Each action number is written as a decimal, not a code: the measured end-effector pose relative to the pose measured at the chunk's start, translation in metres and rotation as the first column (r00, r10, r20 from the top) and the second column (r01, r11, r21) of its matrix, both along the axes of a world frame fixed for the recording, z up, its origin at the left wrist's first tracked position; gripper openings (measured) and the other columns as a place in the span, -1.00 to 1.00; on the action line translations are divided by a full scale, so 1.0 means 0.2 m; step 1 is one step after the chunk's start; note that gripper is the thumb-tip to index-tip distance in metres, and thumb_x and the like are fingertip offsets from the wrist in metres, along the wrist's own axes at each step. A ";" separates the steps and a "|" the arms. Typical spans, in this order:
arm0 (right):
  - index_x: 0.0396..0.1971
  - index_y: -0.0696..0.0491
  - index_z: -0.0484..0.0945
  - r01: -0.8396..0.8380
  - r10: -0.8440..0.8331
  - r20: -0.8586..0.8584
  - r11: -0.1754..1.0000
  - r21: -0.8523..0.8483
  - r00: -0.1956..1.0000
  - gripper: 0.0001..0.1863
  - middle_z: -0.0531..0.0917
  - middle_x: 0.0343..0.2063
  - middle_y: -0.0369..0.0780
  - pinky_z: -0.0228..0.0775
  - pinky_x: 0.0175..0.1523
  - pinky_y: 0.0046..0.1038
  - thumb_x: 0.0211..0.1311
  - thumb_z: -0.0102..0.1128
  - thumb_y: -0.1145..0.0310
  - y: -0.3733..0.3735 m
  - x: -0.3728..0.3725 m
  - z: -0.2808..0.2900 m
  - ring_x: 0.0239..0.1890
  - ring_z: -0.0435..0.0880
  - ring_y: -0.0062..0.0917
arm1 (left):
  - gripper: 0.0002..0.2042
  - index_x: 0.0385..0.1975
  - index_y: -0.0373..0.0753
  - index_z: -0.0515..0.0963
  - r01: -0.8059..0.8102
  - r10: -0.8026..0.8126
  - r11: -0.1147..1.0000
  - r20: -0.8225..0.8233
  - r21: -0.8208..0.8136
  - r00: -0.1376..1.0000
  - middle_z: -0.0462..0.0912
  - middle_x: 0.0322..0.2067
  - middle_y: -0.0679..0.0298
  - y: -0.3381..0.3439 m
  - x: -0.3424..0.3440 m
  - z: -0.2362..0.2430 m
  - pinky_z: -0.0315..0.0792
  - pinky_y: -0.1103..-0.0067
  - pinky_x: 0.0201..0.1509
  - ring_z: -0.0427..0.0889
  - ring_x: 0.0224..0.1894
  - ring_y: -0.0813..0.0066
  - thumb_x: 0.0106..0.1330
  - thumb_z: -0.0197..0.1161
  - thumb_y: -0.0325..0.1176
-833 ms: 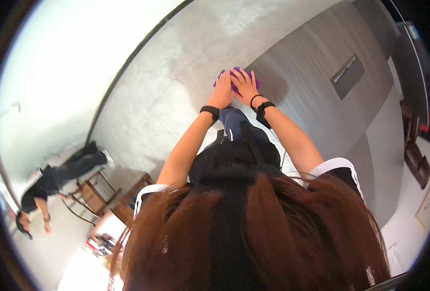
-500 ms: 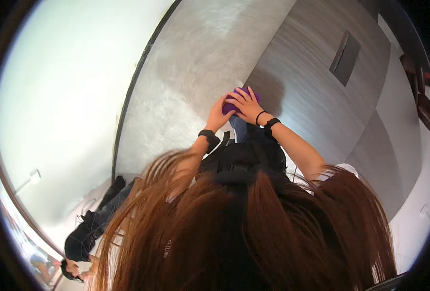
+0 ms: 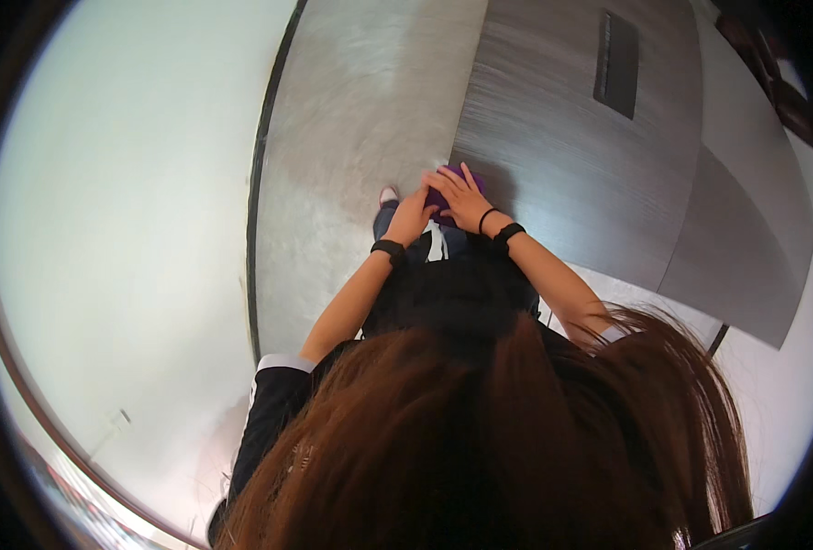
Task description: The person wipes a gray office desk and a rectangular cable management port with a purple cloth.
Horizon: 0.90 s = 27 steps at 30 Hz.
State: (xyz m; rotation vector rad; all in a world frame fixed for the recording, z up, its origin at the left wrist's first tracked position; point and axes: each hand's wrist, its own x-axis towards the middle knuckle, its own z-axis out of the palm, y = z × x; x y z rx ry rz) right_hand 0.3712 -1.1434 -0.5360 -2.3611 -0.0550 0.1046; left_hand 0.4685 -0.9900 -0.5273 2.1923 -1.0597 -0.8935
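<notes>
The left hand (image 3: 412, 216) and right hand (image 3: 464, 199) grasp the purple item (image 3: 438, 199) from opposite sides, near the centre of the frame. Right-hand fingers spread across it; this two-sided hold presumably keeps it steady. The item is located at the left edge of the grey worktop (image 3: 562, 192); contact cannot be determined. The dark rectangular insert (image 3: 619, 69), upper right, possibly covers a compartment; contents are not visible.

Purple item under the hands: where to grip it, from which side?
Likely grip the purple item at its exposed far-right edge, coming from there: the left hand covers its left side, the right hand spreads across it. Its full shape is hidden.
</notes>
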 end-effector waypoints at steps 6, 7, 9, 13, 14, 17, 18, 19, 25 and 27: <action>0.25 -0.04 0.11 0.238 -0.240 -0.071 0.970 -0.041 0.968 -0.21 0.10 0.32 -0.28 -0.46 0.42 -0.03 -0.02 0.27 0.44 0.03 0.16 0.12 0.40 -0.06 -0.37 | -0.59 0.01 -0.41 0.32 0.047 -0.050 0.991 -0.019 -0.129 0.999 0.53 -0.19 -0.15 -0.10 0.23 -0.03 0.37 0.27 -0.07 0.49 -0.11 -0.11 0.14 0.18 -0.49; 0.26 -0.06 0.12 0.270 -0.274 -0.094 0.961 -0.053 0.957 -0.22 0.05 0.34 -0.29 -0.45 0.42 -0.02 -0.02 0.26 0.45 0.00 0.17 0.11 0.40 -0.08 -0.37 | -0.60 0.00 -0.41 0.34 0.083 -0.086 0.987 -0.015 -0.134 0.996 0.53 -0.17 -0.14 -0.16 0.27 -0.03 0.38 0.27 -0.07 0.50 -0.11 -0.11 0.13 0.19 -0.51; 0.27 -0.08 0.10 0.343 -0.349 -0.088 0.936 -0.076 0.933 -0.20 0.03 0.34 -0.29 -0.45 0.42 -0.01 -0.02 0.25 0.46 -0.04 0.21 0.09 0.41 -0.09 -0.38 | -0.60 -0.01 -0.41 0.34 0.148 -0.160 0.974 -0.060 -0.172 0.985 0.54 -0.18 -0.13 -0.26 0.35 -0.03 0.38 0.27 -0.06 0.50 -0.11 -0.11 0.13 0.19 -0.51; 0.30 -0.12 0.04 0.469 -0.479 -0.046 0.872 -0.142 0.876 -0.16 -0.06 0.37 -0.30 -0.42 0.42 -0.03 -0.02 0.23 0.50 0.00 0.26 0.19 0.41 -0.12 -0.37 | -0.53 0.08 -0.38 0.31 0.241 -0.278 0.942 -0.143 -0.234 0.950 0.51 -0.09 -0.11 -0.32 0.48 -0.04 0.37 0.32 0.03 0.48 -0.03 -0.08 0.13 0.19 -0.52; 0.30 -0.12 0.04 0.481 -0.491 -0.034 0.863 -0.155 0.870 -0.16 -0.06 0.37 -0.30 -0.42 0.42 -0.03 -0.02 0.23 0.50 0.02 0.29 0.23 0.41 -0.12 -0.37 | -0.51 0.11 -0.37 0.29 0.250 -0.297 0.927 -0.140 -0.280 0.945 0.50 -0.06 -0.11 -0.31 0.51 -0.06 0.36 0.33 0.06 0.47 0.00 -0.07 0.13 0.19 -0.52; 0.31 -0.12 0.01 0.600 -0.620 -0.095 0.781 -0.175 0.779 -0.10 -0.15 0.39 -0.24 -0.30 0.44 -0.13 -0.06 0.27 0.55 0.25 0.30 0.28 0.41 -0.11 -0.36 | -0.44 0.16 -0.42 0.22 0.326 -0.353 0.923 -0.108 -0.204 0.929 0.45 0.00 -0.14 -0.15 0.51 -0.04 0.35 0.34 0.09 0.45 0.03 -0.08 0.12 0.20 -0.51; 0.31 -0.12 0.01 0.615 -0.636 -0.090 0.767 -0.185 0.766 -0.10 -0.15 0.39 -0.24 -0.30 0.44 -0.13 -0.06 0.27 0.55 0.24 0.32 0.30 0.41 -0.11 -0.36 | -0.40 0.18 -0.45 0.18 0.381 -0.397 0.899 -0.036 -0.216 0.917 0.44 0.00 -0.15 -0.18 0.55 -0.04 0.37 0.31 0.07 0.45 0.01 -0.10 0.11 0.21 -0.48; 0.31 -0.11 0.01 0.677 -0.687 -0.069 0.726 -0.118 0.724 -0.08 -0.15 0.39 -0.24 -0.27 0.43 -0.17 -0.07 0.29 0.55 0.24 0.31 0.29 0.41 -0.09 -0.35 | -0.40 0.18 -0.45 0.18 0.403 -0.422 0.888 -0.046 -0.221 0.905 0.44 0.00 -0.15 -0.20 0.55 0.01 0.37 0.31 0.07 0.45 0.01 -0.10 0.11 0.21 -0.48; 0.32 -0.05 0.00 0.821 -0.825 -0.045 0.565 -0.080 0.563 -0.03 -0.01 0.37 -0.20 -0.14 0.41 -0.21 -0.16 0.29 0.58 0.29 0.27 0.20 0.38 0.03 -0.30 | -0.34 0.10 -0.71 0.12 0.605 -0.610 0.792 -0.043 -0.083 0.791 0.44 -0.09 -0.34 -0.28 0.54 0.03 0.44 0.28 -0.02 0.54 -0.15 -0.14 0.06 0.18 -0.38; 0.32 -0.05 0.00 0.837 -0.843 -0.042 0.537 -0.102 0.536 -0.02 -0.01 0.36 -0.21 -0.14 0.41 -0.22 -0.17 0.31 0.57 0.37 0.22 0.20 0.38 0.03 -0.31 | -0.33 0.09 -0.73 0.12 0.671 -0.675 0.737 -0.050 -0.076 0.736 0.43 -0.10 -0.37 -0.23 0.50 0.02 0.45 0.27 -0.05 0.54 -0.16 -0.14 0.06 0.17 -0.36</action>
